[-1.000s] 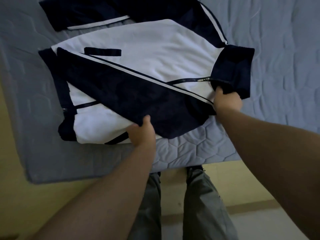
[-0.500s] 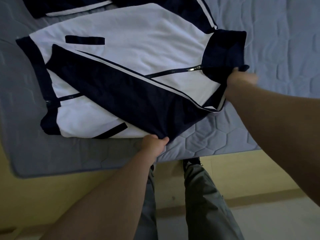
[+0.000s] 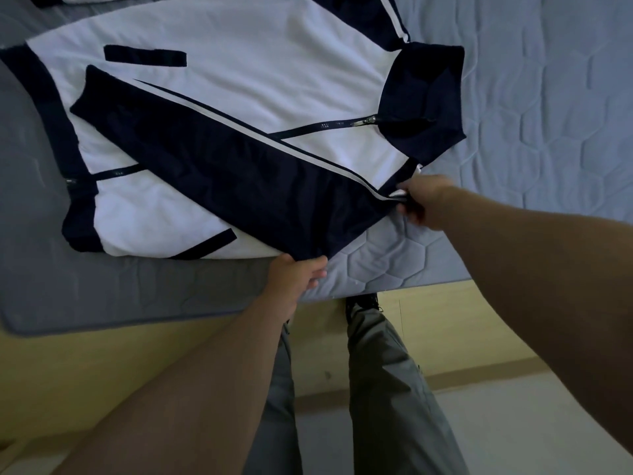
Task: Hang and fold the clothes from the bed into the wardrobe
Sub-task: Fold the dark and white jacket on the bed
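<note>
A white and navy jacket point(image 3: 239, 56) lies flat on the mattress point(image 3: 548, 132), with its collar point(image 3: 424, 97) toward 3 o'clock. Its navy sleeve point(image 3: 222, 173) is folded across the front, running from 4 toward 10 o'clock. The left hand point(image 3: 296, 274) pinches the sleeve's near edge at 6 o'clock. The right hand point(image 3: 426, 204) pinches the shoulder fold.
</note>
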A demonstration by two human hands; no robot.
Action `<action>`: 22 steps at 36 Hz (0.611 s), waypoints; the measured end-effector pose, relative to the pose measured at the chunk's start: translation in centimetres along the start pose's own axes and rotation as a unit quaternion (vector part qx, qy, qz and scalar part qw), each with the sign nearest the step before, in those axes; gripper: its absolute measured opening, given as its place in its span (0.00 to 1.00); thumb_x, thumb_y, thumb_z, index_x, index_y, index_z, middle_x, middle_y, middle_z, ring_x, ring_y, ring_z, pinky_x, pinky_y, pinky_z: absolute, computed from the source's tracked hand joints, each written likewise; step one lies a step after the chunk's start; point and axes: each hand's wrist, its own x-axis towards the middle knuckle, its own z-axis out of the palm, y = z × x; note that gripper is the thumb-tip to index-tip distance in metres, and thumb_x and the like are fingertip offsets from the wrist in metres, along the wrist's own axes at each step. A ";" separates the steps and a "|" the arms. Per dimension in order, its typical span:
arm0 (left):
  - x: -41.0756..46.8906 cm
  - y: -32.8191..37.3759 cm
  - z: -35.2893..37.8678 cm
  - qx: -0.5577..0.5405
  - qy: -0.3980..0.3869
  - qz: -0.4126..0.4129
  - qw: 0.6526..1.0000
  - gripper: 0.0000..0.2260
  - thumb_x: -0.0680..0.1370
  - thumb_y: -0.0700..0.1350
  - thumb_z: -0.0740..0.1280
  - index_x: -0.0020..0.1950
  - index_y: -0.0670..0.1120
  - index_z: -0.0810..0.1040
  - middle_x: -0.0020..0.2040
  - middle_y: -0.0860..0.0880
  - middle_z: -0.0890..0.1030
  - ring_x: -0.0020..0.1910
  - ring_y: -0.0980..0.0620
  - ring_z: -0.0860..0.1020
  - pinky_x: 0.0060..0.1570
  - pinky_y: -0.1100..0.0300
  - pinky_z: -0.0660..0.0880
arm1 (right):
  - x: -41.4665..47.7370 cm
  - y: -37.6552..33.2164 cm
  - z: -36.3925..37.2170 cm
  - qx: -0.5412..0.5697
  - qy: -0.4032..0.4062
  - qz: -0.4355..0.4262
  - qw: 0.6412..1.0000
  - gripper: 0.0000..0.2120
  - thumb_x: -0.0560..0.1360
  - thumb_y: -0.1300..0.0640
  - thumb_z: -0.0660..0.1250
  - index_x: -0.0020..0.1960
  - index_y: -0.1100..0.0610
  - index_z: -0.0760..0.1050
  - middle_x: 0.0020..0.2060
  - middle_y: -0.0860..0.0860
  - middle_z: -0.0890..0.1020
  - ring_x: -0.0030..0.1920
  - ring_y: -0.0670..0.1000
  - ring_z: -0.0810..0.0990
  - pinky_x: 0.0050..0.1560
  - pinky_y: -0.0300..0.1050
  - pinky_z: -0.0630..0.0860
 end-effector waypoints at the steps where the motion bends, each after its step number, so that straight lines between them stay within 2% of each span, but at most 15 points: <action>1: 0.1 -0.2 -0.1 0.008 0.002 -0.002 1.000 0.10 0.73 0.44 0.76 0.50 0.42 0.80 0.43 0.47 0.86 0.45 0.48 0.85 0.48 0.52 0.81 | 0.3 -0.2 -0.2 -0.005 0.024 -0.012 1.000 0.09 0.78 0.62 0.64 0.40 0.58 0.70 0.31 0.56 0.76 0.16 0.48 0.72 0.18 0.34 0.66; 4: 0.5 -0.5 -0.2 0.040 0.012 -0.035 0.999 0.11 0.76 0.47 0.74 0.51 0.39 0.81 0.41 0.46 0.86 0.34 0.53 0.81 0.35 0.59 0.76 | 0.7 -0.8 -0.4 0.030 0.077 -0.035 0.996 0.09 0.76 0.67 0.62 0.38 0.59 0.69 0.32 0.59 0.76 0.14 0.50 0.71 0.17 0.34 0.65; 6: 0.5 -0.3 -0.3 0.044 0.015 -0.073 0.996 0.11 0.77 0.48 0.73 0.51 0.40 0.80 0.39 0.47 0.85 0.30 0.54 0.78 0.31 0.61 0.73 | 0.5 -1.1 -0.2 0.091 0.088 -0.042 0.991 0.07 0.74 0.67 0.62 0.39 0.59 0.70 0.33 0.58 0.77 0.21 0.52 0.75 0.20 0.38 0.71; 8: 0.4 0.7 -0.6 0.073 0.038 -0.093 0.992 0.14 0.76 0.52 0.72 0.48 0.41 0.81 0.35 0.48 0.84 0.25 0.55 0.76 0.25 0.63 0.70 | 0.2 -1.1 0.5 0.134 0.089 -0.064 0.985 0.02 0.73 0.62 0.63 0.42 0.57 0.72 0.38 0.56 0.79 0.31 0.53 0.79 0.28 0.42 0.77; 9: 0.4 1.4 -1.0 0.094 0.065 -0.085 0.990 0.16 0.75 0.54 0.70 0.45 0.40 0.81 0.32 0.48 0.82 0.23 0.54 0.75 0.23 0.63 0.69 | -0.1 -1.0 1.0 0.133 0.090 -0.083 0.983 0.02 0.74 0.59 0.62 0.46 0.57 0.72 0.41 0.55 0.80 0.35 0.53 0.80 0.33 0.43 0.79; 10: 0.3 2.2 -1.5 0.123 0.106 -0.062 0.985 0.19 0.74 0.57 0.66 0.43 0.40 0.82 0.31 0.47 0.82 0.25 0.52 0.76 0.25 0.61 0.71 | -0.4 -0.9 1.5 0.122 0.101 -0.105 0.982 0.06 0.75 0.57 0.61 0.51 0.57 0.72 0.45 0.54 0.79 0.40 0.54 0.80 0.38 0.45 0.79; 11: 0.3 3.1 -2.3 0.172 0.157 -0.025 0.972 0.22 0.74 0.59 0.63 0.43 0.40 0.81 0.34 0.46 0.82 0.30 0.49 0.78 0.30 0.58 0.74 | -0.8 -0.6 2.1 0.102 0.124 -0.129 0.979 0.09 0.75 0.57 0.59 0.54 0.58 0.71 0.47 0.54 0.78 0.44 0.55 0.79 0.43 0.47 0.77; 12: 0.2 4.1 -3.3 0.241 0.210 0.021 0.947 0.23 0.75 0.61 0.59 0.44 0.41 0.80 0.37 0.45 0.82 0.35 0.46 0.79 0.35 0.56 0.75 | -1.5 -0.4 2.8 0.080 0.147 -0.156 0.974 0.09 0.75 0.57 0.57 0.54 0.57 0.69 0.48 0.53 0.77 0.45 0.55 0.77 0.45 0.47 0.73; 14: 0.3 6.1 -5.3 0.361 0.293 0.128 0.876 0.21 0.77 0.61 0.56 0.40 0.45 0.76 0.40 0.45 0.80 0.38 0.44 0.76 0.35 0.56 0.70 | -2.9 0.5 4.2 0.030 0.173 -0.212 0.961 0.05 0.76 0.57 0.56 0.51 0.56 0.66 0.49 0.51 0.74 0.45 0.54 0.73 0.46 0.48 0.68; 16: 0.6 8.7 -7.1 0.391 0.351 0.227 0.820 0.14 0.79 0.56 0.60 0.41 0.48 0.73 0.42 0.48 0.78 0.39 0.45 0.75 0.34 0.57 0.66 | -4.4 1.6 5.6 -0.040 0.193 -0.268 0.943 0.04 0.76 0.56 0.57 0.50 0.54 0.65 0.53 0.52 0.71 0.46 0.55 0.71 0.46 0.49 0.65; 18: 1.4 11.4 -8.7 0.396 0.375 0.312 0.778 0.07 0.79 0.51 0.64 0.50 0.48 0.74 0.51 0.47 0.77 0.49 0.44 0.75 0.41 0.52 0.71 | -5.4 2.7 6.9 -0.115 0.216 -0.329 0.912 0.05 0.76 0.56 0.59 0.50 0.55 0.66 0.53 0.53 0.70 0.47 0.58 0.71 0.45 0.49 0.65; 20: 2.7 13.7 -10.3 0.434 0.381 0.355 0.735 0.12 0.79 0.48 0.65 0.60 0.46 0.74 0.62 0.44 0.74 0.60 0.42 0.73 0.55 0.47 0.73 | -6.1 3.7 8.1 -0.191 0.235 -0.388 0.870 0.08 0.75 0.56 0.62 0.52 0.59 0.69 0.52 0.58 0.72 0.50 0.60 0.72 0.44 0.52 0.69; 22: 4.0 15.7 -11.7 0.480 0.378 0.350 0.710 0.19 0.79 0.49 0.65 0.69 0.45 0.71 0.69 0.43 0.70 0.67 0.41 0.69 0.63 0.45 0.70 | -6.5 4.5 9.3 -0.269 0.241 -0.422 0.832 0.11 0.75 0.54 0.63 0.52 0.61 0.70 0.51 0.60 0.73 0.51 0.62 0.72 0.46 0.55 0.70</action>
